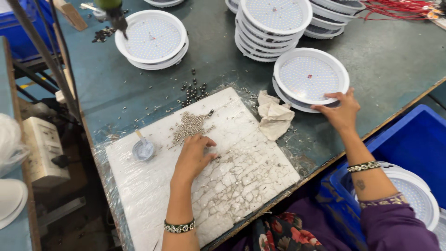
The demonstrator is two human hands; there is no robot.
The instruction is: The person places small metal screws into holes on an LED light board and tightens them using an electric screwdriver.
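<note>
The work looks to be at a fetch-and-fasten stage: the left hand [193, 155] rests palm-down on the cracked white foam board wrapped in clear film [241, 186], its fingertips [210, 148] curled together just below the heap of small silvery screws [189, 124], as if pinching some up; whether anything is actually held in that grip cannot be told, since the fingers hide it. The right hand [341, 111] reaches out to the round white-rimmed lamp disc dotted with tiny diodes [310, 76], thumb and fingers closed on its near edge, clamped lightly on the rim. That disc lies flat, face up, on top of another like it, on the dark green tabletop [395, 60], just right of a crumpled pale cloth [274, 116] and in front of a taller stack of the same discs [272, 28]. Being round, it has no long axis to speak of; its diode face points straight up and its flat plane runs parallel with the tabletop. As a judgement, the next move calls for sliding or lifting the disc toward the foam board without tipping it, and for keeping the screws gathered. A small grey dish [143, 150] sits on the board's left part, dark loose screws [193, 92] lie beyond it, and a blue plastic crate [413, 139] stands at the right.
</note>
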